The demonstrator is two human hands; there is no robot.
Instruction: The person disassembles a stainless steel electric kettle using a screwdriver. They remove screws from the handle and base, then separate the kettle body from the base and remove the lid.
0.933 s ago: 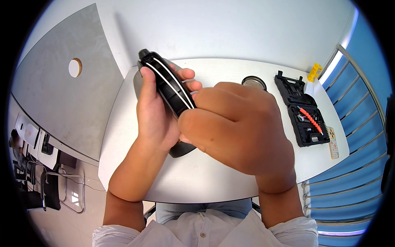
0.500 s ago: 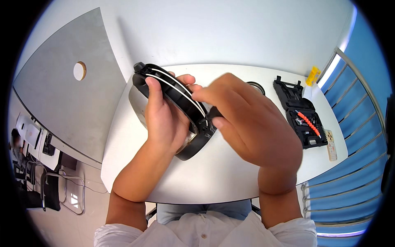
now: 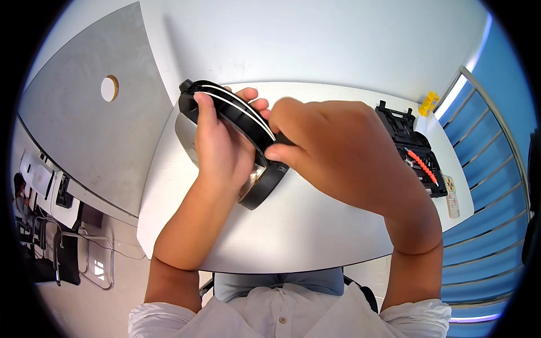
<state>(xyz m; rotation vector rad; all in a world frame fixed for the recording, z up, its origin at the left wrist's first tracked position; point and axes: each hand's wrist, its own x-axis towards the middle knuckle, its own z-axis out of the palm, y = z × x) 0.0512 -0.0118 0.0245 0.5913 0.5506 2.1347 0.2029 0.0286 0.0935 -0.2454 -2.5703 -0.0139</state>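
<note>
Well inside the table edge, left fingers clasp a black handle, right fingers a dark piece.

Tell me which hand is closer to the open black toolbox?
Right. The right hand is left of the toolbox; the left hand is farther left, holding the black curved part.

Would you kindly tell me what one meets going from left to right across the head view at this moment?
Large flat grey panel, curved black plastic handle, the person's right hand, open black plastic tool case, narrow pale oblong object.
</note>
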